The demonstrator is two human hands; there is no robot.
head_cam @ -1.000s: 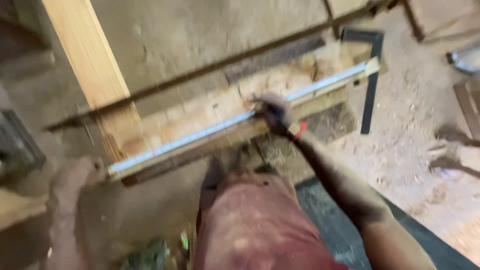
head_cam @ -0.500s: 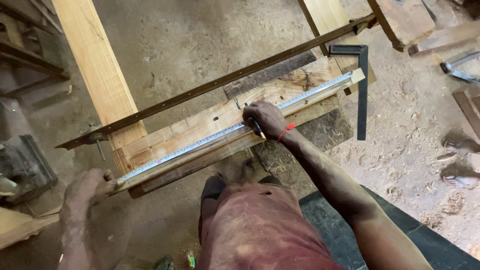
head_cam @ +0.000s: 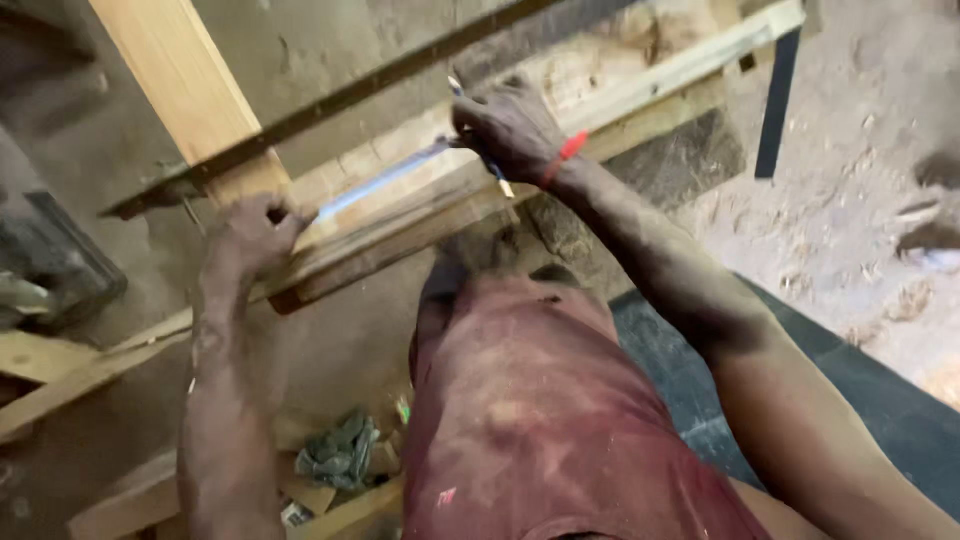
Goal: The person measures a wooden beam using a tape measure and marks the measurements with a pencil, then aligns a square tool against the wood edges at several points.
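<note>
A long metal ruler (head_cam: 385, 180) lies along a wooden board (head_cam: 620, 75) that rests low above the dusty floor. My left hand (head_cam: 255, 230) grips the near left end of the ruler and board. My right hand (head_cam: 505, 125) presses down on the ruler near its middle and holds a pencil (head_cam: 492, 172) whose end pokes out below the fist. A red band sits on my right wrist. The picture is blurred.
A pale plank (head_cam: 180, 80) crosses at upper left, under a dark metal bar (head_cam: 350, 95). A black square's blade (head_cam: 778, 100) hangs at upper right. Sawdust covers the floor on the right. Wood scraps and a crumpled green wrapper (head_cam: 340, 455) lie lower left.
The view has dropped and shifted, so the board now sits near the top. My left hand has moved up onto the ruler's near end. My right hand stays on the ruler with the pencil.
</note>
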